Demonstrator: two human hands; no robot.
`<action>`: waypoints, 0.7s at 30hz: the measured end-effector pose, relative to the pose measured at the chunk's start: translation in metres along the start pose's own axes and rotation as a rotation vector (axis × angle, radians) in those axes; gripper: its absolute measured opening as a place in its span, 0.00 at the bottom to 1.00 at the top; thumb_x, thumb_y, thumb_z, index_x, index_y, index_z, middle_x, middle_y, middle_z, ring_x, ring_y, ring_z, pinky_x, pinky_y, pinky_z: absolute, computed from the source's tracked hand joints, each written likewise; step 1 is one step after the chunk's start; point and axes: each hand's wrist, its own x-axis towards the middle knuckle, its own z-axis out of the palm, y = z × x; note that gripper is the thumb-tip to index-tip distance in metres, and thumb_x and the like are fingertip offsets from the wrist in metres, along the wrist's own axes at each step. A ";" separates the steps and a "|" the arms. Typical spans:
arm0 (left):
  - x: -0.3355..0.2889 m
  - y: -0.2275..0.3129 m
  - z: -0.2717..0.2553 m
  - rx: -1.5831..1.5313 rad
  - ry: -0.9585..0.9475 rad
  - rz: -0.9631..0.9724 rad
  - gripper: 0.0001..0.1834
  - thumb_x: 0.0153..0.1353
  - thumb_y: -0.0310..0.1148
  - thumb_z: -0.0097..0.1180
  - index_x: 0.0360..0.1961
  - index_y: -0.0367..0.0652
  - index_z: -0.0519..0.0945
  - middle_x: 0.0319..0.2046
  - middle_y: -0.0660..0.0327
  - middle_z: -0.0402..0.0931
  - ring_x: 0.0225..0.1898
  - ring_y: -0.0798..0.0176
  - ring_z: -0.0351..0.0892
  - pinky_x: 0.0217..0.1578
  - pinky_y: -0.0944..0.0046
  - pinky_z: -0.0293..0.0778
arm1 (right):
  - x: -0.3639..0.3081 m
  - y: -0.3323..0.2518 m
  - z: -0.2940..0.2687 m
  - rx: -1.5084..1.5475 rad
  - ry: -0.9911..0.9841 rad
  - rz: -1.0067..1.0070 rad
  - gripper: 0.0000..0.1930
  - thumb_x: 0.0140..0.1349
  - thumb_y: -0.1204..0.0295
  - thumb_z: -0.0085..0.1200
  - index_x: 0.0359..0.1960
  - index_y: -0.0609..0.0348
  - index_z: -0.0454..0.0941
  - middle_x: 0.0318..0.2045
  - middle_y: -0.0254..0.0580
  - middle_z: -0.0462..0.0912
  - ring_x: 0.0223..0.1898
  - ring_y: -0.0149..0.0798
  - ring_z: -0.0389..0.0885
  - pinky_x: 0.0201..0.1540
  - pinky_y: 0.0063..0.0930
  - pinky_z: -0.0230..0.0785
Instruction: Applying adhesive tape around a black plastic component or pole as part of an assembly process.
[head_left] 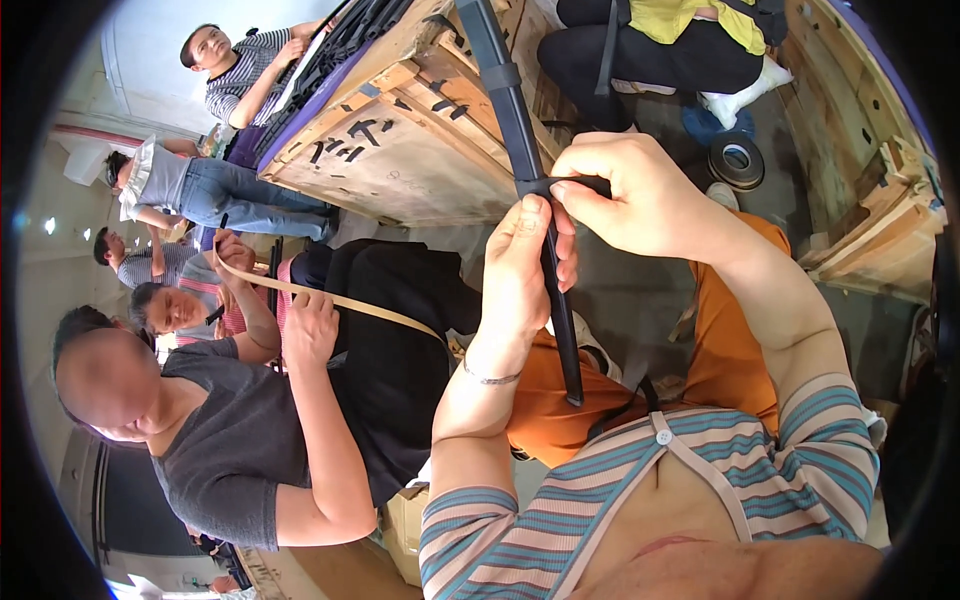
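Observation:
A long black tapered bar [515,125], much like a sword scabbard, slants from the top edge down towards my lap. My left hand [515,260] is closed around it at mid-length, thumb pressed on its front. A black strip [538,186] crosses the bar just above that thumb. My right hand [625,195] pinches the strip's end to the right of the bar, fingers curled in. Higher up, a dark band [501,76] encircles the bar. The bar's narrow lower tip hangs over my orange trousers [560,420]; its upper end runs out of view.
On the left, a seated person in a dark shirt [240,430] holds a tan strip [350,303] in both hands. Wooden crates [420,160] stand ahead, with black pieces on top. A roll of black tape [736,160] lies on the floor near another wooden crate [860,200].

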 end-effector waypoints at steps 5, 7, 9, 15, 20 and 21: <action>-0.001 -0.003 0.005 0.051 0.088 0.074 0.18 0.66 0.43 0.40 0.27 0.40 0.69 0.16 0.65 0.65 0.13 0.73 0.61 0.13 0.74 0.58 | -0.004 -0.008 -0.001 -0.209 0.130 -0.060 0.06 0.50 0.73 0.53 0.22 0.64 0.75 0.19 0.46 0.74 0.20 0.43 0.75 0.23 0.31 0.66; -0.003 -0.003 0.008 0.067 0.087 0.085 0.18 0.66 0.44 0.40 0.27 0.40 0.69 0.15 0.65 0.64 0.12 0.73 0.61 0.12 0.74 0.57 | -0.005 -0.008 0.000 -0.111 0.129 -0.027 0.06 0.50 0.73 0.53 0.22 0.63 0.75 0.19 0.46 0.74 0.19 0.43 0.76 0.23 0.31 0.66; -0.003 -0.005 0.007 0.070 0.073 0.079 0.19 0.66 0.44 0.39 0.25 0.40 0.68 0.14 0.65 0.63 0.11 0.73 0.59 0.11 0.74 0.56 | -0.005 -0.010 -0.001 -0.090 0.119 0.007 0.06 0.49 0.73 0.54 0.21 0.63 0.75 0.19 0.46 0.74 0.19 0.43 0.76 0.23 0.30 0.67; -0.003 -0.001 0.009 0.055 0.086 0.028 0.22 0.65 0.47 0.39 0.21 0.42 0.65 0.10 0.66 0.58 0.08 0.74 0.53 0.09 0.74 0.50 | -0.001 -0.009 0.009 0.015 0.110 0.085 0.03 0.49 0.78 0.52 0.23 0.66 0.75 0.18 0.42 0.75 0.19 0.30 0.73 0.21 0.25 0.63; 0.002 -0.005 0.000 -0.011 0.121 -0.069 0.23 0.65 0.48 0.36 0.19 0.42 0.64 0.10 0.66 0.58 0.08 0.74 0.51 0.09 0.73 0.49 | 0.004 -0.007 0.016 0.203 0.064 0.360 0.05 0.50 0.76 0.49 0.21 0.66 0.75 0.15 0.39 0.78 0.16 0.27 0.73 0.22 0.23 0.64; 0.003 -0.005 -0.001 -0.030 0.123 -0.081 0.23 0.65 0.48 0.36 0.19 0.42 0.64 0.09 0.65 0.57 0.08 0.73 0.51 0.09 0.73 0.49 | 0.005 -0.005 0.016 0.207 0.069 0.363 0.05 0.50 0.76 0.49 0.21 0.66 0.75 0.15 0.39 0.78 0.16 0.27 0.73 0.22 0.23 0.64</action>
